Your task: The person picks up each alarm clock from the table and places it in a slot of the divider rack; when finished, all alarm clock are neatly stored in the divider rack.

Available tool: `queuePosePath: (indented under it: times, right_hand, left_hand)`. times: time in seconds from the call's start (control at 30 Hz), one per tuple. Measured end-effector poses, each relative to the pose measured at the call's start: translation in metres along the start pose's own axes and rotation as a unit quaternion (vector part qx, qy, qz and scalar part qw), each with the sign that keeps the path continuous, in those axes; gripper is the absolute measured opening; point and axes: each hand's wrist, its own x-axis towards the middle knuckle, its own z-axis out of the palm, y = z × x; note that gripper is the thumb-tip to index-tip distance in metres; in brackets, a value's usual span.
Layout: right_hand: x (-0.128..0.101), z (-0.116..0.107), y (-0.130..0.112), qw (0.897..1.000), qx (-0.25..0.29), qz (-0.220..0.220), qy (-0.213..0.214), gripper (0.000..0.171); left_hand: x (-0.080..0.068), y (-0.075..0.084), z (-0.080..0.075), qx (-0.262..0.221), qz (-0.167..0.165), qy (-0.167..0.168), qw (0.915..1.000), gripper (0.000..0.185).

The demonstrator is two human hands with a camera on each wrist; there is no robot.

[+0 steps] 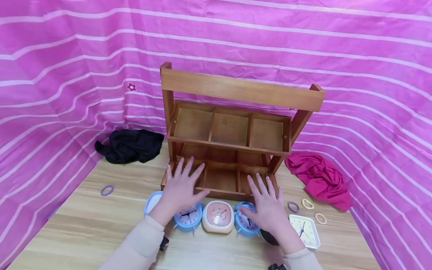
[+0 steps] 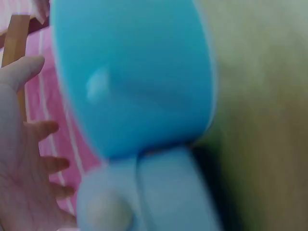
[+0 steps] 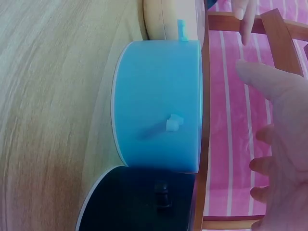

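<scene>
Head view | left hand [image 1: 180, 185] and right hand [image 1: 266, 204] spread flat, fingers straight, holding nothing, hovering over round blue plastic alarm clocks [image 1: 187, 216] lying face-up before two-tier wooden compartment rack [image 1: 233, 131] on wood-grain table [image 1: 84, 225] | clocks judged light, rigid, smooth-sided; grasp round the rim, clear of the glass face.

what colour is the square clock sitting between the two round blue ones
Pale pink, with a cream rim: the square clock shows best in the head view, between the two blue clocks.
</scene>
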Motion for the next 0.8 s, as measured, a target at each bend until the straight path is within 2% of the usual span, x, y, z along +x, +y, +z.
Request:
queuePosePath:
  times: [0.1,0.2,0.3,0.37,0.43,0.5,0.7,0.8]
  right_hand:
    - [-0.001,0.000,-0.001,1.000,0.006,-0.007,0.013,0.101]
    - [0.001,-0.001,-0.003,1.000,0.013,-0.010,0.018,0.100]
    - [0.004,-0.002,-0.005,1.000,0.009,-0.014,0.019,0.099]
    - [0.008,-0.002,-0.010,0.999,0.009,-0.024,0.023,0.099]
    - [0.012,-0.001,-0.014,0.999,0.016,-0.036,0.026,0.098]
    - [0.016,0.000,-0.019,0.998,0.032,-0.052,0.028,0.098]
    - [0.030,0.010,-0.034,0.987,0.125,-0.099,0.009,0.094]
    - [0.037,0.014,-0.046,0.982,0.154,-0.111,-0.011,0.094]
  left_hand:
    - [0.002,-0.030,-0.015,-0.061,-0.020,0.018,0.9978,0.088]
    - [0.002,-0.068,-0.037,-0.124,-0.047,0.031,0.9907,0.088]
    - [0.005,-0.100,-0.055,-0.191,-0.051,0.045,0.9792,0.089]
    - [0.007,-0.115,-0.063,-0.240,-0.042,0.058,0.9681,0.091]
    - [0.011,-0.126,-0.068,-0.285,-0.027,0.065,0.9560,0.095]
    - [0.017,-0.134,-0.071,-0.314,-0.012,0.063,0.9474,0.099]
    - [0.041,-0.145,-0.075,-0.327,0.017,0.021,0.9447,0.112]
    - [0.052,-0.146,-0.077,-0.357,0.032,0.015,0.9336,0.115]
